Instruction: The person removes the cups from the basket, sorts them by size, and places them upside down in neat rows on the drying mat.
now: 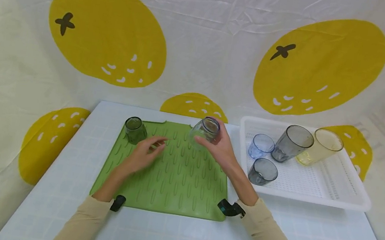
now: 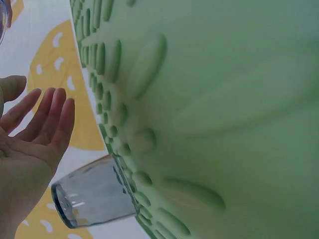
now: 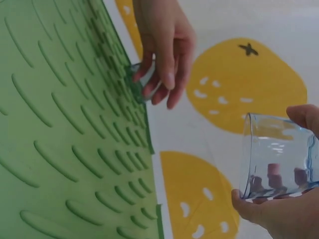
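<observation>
My right hand (image 1: 222,146) grips a clear, faintly bluish glass tumbler (image 3: 279,154) above the back right of a green ribbed mat (image 1: 177,183). The tumbler is tilted, its wider end toward the mat, with thumb and fingers on opposite sides. My left hand (image 1: 144,152) hovers over the mat's left half, fingers loosely bent and holding nothing. Just beyond it, a dark grey-green glass (image 1: 135,130) stands on the mat's back left corner, narrower end up. The left wrist view shows that glass (image 2: 94,194) beside the left hand; in the right wrist view the left hand (image 3: 167,45) partly hides it.
A white perforated basket (image 1: 342,202) sits at the right of the table (image 1: 162,237). Inside are a small blue glass (image 1: 261,147), a tall grey glass (image 1: 289,145), a tall yellow glass (image 1: 320,147) and a short grey glass (image 1: 262,173). A lemon-print cloth (image 1: 208,57) hangs behind.
</observation>
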{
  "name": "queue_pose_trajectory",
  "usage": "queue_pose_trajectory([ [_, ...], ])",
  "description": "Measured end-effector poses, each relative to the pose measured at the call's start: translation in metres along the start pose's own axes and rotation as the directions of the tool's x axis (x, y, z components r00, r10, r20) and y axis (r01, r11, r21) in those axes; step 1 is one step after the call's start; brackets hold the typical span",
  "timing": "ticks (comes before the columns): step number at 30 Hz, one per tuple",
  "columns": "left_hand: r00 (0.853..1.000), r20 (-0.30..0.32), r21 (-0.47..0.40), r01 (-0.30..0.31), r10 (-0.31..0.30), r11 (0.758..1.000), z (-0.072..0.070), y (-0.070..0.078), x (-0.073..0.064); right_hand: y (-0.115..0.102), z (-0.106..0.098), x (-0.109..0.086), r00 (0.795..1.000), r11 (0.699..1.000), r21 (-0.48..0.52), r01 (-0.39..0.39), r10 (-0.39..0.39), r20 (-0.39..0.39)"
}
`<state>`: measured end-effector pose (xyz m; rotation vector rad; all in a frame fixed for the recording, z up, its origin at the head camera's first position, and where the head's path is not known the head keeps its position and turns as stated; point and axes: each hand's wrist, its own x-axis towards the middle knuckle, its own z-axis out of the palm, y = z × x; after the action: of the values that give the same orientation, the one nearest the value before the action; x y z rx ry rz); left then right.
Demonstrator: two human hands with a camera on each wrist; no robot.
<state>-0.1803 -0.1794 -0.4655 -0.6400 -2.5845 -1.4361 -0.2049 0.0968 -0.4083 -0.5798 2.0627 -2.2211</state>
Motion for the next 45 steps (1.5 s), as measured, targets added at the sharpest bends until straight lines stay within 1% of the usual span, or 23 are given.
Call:
queue_pose_trajectory([
  [3, 1.0, -0.016, 0.029, -0.016, 0.016, 0.999, -0.004, -0.005, -0.003, 0.002, 0.001, 0.003, 1.0, 1.0, -0.017, -0.017, 0.017, -0.011],
  [7, 0.999, -0.022, 0.059, -0.022, 0.024, 0.998, -0.01, -0.012, -0.008, 0.004, 0.002, 0.008, 1.0, 1.0, -0.014, -0.016, 0.016, -0.013],
  [10, 1.0, -0.021, 0.069, -0.013, 0.015, 0.998, -0.016, -0.016, -0.011, 0.005, 0.004, 0.012, 1.0, 1.0, -0.008, -0.012, 0.012, -0.006],
  [15, 1.0, -0.017, 0.088, -0.004, 0.006, 0.996, -0.024, -0.022, -0.017, 0.007, 0.007, 0.016, 1.0, 0.999, -0.02, -0.026, 0.026, -0.002],
  [19, 1.0, -0.015, 0.132, 0.003, -0.001, 0.991, -0.032, -0.025, -0.022, 0.008, 0.01, 0.02, 1.0, 0.999, -0.025, -0.03, 0.03, 0.003],
  [22, 1.0, -0.003, 0.147, 0.023, -0.023, 0.989, -0.04, -0.026, -0.026, 0.009, 0.014, 0.024, 0.999, 0.999, -0.032, -0.04, 0.04, -0.001],
  [25, 0.999, 0.003, 0.184, 0.039, -0.041, 0.982, -0.047, -0.029, -0.029, 0.01, 0.017, 0.027, 0.998, 0.998, -0.035, -0.06, 0.059, -0.01],
  [29, 0.999, -0.003, 0.238, 0.034, -0.034, 0.971, -0.055, -0.036, -0.034, 0.014, 0.022, 0.032, 0.997, 0.997, -0.02, -0.078, 0.078, -0.01],
  [36, 1.0, -0.007, 0.301, 0.027, -0.026, 0.953, -0.068, -0.045, -0.043, 0.023, 0.034, 0.042, 0.998, 0.998, 0.004, -0.069, 0.069, 0.009],
  [42, 0.999, -0.02, 0.341, -0.029, 0.038, 0.939, -0.077, -0.053, -0.047, 0.026, 0.045, 0.047, 0.997, 0.997, -0.003, -0.078, 0.078, 0.019],
  [44, 0.998, -0.028, 0.356, -0.039, 0.052, 0.934, -0.081, -0.054, -0.049, 0.028, 0.049, 0.05, 0.997, 0.997, -0.007, -0.073, 0.073, 0.023],
  [45, 0.998, -0.031, 0.361, -0.034, 0.048, 0.932, -0.083, -0.056, -0.05, 0.029, 0.051, 0.051, 0.997, 0.997, -0.013, -0.07, 0.07, 0.024],
])
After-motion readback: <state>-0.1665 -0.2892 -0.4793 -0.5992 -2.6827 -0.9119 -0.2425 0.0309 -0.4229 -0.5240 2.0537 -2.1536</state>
